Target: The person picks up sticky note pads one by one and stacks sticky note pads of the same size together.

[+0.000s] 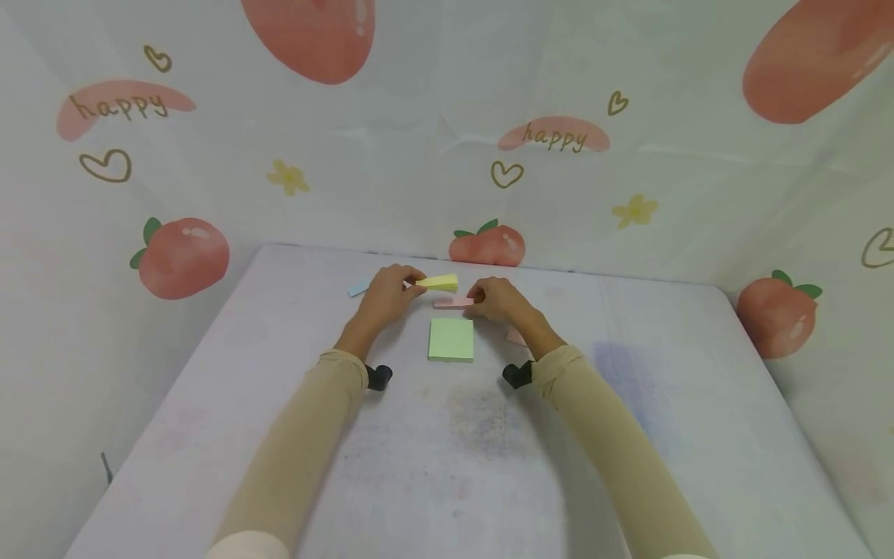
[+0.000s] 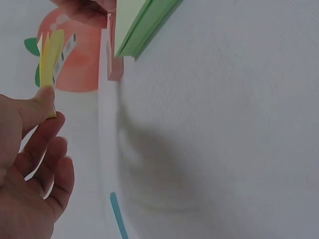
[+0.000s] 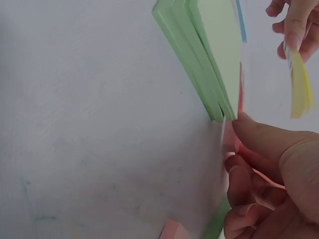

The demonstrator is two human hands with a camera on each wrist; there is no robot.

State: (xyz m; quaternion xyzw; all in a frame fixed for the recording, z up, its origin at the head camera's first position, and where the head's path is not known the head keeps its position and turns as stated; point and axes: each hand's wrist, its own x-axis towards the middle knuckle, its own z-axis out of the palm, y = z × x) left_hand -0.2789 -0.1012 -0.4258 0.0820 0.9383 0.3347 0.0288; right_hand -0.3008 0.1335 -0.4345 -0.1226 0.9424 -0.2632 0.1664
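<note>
My left hand pinches a narrow yellow sticky note pad by one end, between thumb and index finger. Its sheets fan apart at the free end in the left wrist view, above the table. At the right end of a narrow pink sticky note pad, my right hand has thumb and fingers curled in a pinch. That pink pad lies at the back of the table. Nearer me sits a square light-green sticky note pad, its layers parting slightly in the right wrist view. Neither hand touches it.
A blue strip lies behind the left hand, partly covered. Another pink piece is half hidden under the right wrist. Near it is a mostly hidden green piece. A printed cloth wall stands behind the table.
</note>
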